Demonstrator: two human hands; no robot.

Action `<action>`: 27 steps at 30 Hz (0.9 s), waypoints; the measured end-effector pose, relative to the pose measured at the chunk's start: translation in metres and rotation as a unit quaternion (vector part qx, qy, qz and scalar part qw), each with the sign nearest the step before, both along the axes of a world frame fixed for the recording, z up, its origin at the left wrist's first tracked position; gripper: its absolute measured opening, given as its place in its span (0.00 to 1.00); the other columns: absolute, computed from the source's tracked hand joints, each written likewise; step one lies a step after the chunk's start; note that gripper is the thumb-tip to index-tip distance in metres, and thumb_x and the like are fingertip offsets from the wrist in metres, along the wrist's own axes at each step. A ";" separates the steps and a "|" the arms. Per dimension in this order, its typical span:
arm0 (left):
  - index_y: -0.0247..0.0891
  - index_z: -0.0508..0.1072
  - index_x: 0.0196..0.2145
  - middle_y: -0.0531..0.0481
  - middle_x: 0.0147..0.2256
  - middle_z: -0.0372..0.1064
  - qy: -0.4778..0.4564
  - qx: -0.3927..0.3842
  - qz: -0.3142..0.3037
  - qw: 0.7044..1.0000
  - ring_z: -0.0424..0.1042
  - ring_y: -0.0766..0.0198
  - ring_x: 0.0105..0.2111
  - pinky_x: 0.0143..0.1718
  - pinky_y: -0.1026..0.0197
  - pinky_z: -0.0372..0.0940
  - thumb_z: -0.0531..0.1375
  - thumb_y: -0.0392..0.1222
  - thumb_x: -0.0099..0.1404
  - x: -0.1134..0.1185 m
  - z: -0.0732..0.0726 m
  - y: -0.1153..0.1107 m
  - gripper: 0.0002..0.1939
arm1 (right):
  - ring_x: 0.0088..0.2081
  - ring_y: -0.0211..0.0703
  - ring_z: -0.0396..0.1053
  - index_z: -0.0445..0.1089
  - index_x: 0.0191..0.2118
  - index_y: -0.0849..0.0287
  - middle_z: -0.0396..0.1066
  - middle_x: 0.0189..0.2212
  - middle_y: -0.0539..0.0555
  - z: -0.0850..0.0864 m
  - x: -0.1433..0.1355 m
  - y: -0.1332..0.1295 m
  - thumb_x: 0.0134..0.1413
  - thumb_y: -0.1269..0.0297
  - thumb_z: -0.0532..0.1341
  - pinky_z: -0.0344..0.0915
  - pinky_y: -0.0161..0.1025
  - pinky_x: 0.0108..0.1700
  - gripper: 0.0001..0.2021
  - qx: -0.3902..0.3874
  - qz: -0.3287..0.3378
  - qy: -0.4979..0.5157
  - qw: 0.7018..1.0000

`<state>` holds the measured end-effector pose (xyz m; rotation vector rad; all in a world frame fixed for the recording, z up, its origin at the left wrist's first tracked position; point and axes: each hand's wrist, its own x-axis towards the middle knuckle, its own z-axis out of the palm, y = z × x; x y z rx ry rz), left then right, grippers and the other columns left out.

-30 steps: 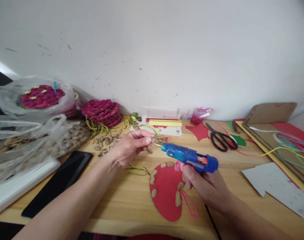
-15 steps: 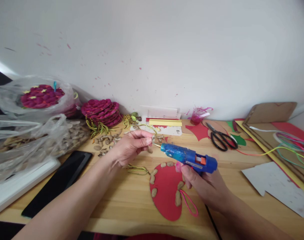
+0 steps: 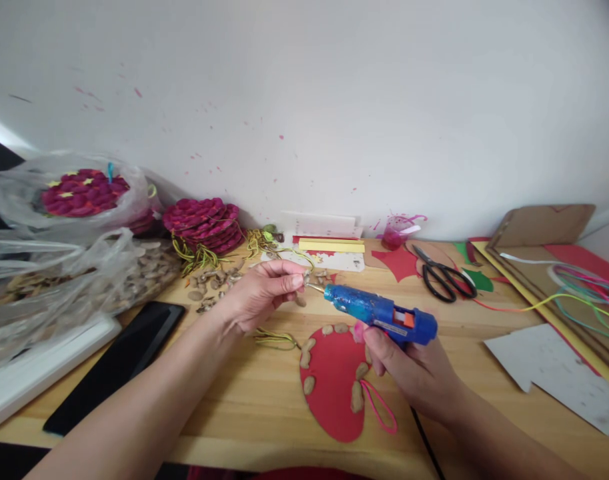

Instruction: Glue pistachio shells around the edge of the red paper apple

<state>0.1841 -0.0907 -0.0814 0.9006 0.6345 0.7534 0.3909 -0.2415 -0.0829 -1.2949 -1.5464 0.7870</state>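
Observation:
A small peanut shell is pinched between the thumb and finger of my left hand, raised above the table. My right hand grips a blue glue gun, whose metal nozzle points left and reaches the shell. Below the hands lies a red paper shape with several peanut shells along its edge. A pink loop of cord sticks out at its right side, and a yellow-green cord lies at its upper left.
Loose shells, a black phone and plastic bags are on the left. Magenta coiled pieces stand behind. Black scissors, paper scraps, a pink cup and cardboard are at the back and right.
The glue gun in my right hand has shifted slightly to the right and tilted a little. My left hand has stayed nearly still.

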 end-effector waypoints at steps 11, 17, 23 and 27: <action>0.35 0.82 0.26 0.51 0.24 0.74 0.002 0.012 0.004 1.000 0.72 0.70 0.25 0.26 0.70 0.67 0.80 0.40 0.42 0.000 -0.001 0.000 0.15 | 0.20 0.37 0.63 0.69 0.32 0.56 0.64 0.18 0.46 -0.002 0.000 0.001 0.68 0.57 0.58 0.61 0.37 0.24 0.13 -0.012 -0.010 0.006 1.000; 0.36 0.83 0.27 0.51 0.23 0.74 0.041 0.106 -0.005 0.993 0.67 0.71 0.23 0.26 0.67 0.63 0.79 0.44 0.44 -0.006 0.005 0.003 0.14 | 0.19 0.36 0.65 0.69 0.31 0.58 0.66 0.18 0.47 -0.005 0.003 0.008 0.66 0.44 0.57 0.61 0.35 0.22 0.22 -0.095 -0.065 0.067 0.991; 0.39 0.85 0.29 0.47 0.29 0.77 0.213 0.357 -0.092 0.905 0.71 0.64 0.29 0.33 0.64 0.64 0.72 0.37 0.56 -0.004 0.008 -0.007 0.01 | 0.18 0.36 0.68 0.67 0.34 0.57 0.67 0.19 0.46 -0.008 0.004 0.021 0.56 0.33 0.60 0.64 0.31 0.17 0.27 -0.203 -0.122 0.153 0.959; 0.42 0.84 0.29 0.49 0.29 0.77 0.271 0.479 -0.130 0.825 0.72 0.63 0.30 0.34 0.64 0.62 0.67 0.33 0.60 0.001 0.004 -0.013 0.07 | 0.18 0.36 0.69 0.68 0.35 0.57 0.67 0.19 0.46 -0.015 0.003 0.024 0.58 0.38 0.63 0.65 0.31 0.17 0.23 -0.223 -0.103 0.165 0.955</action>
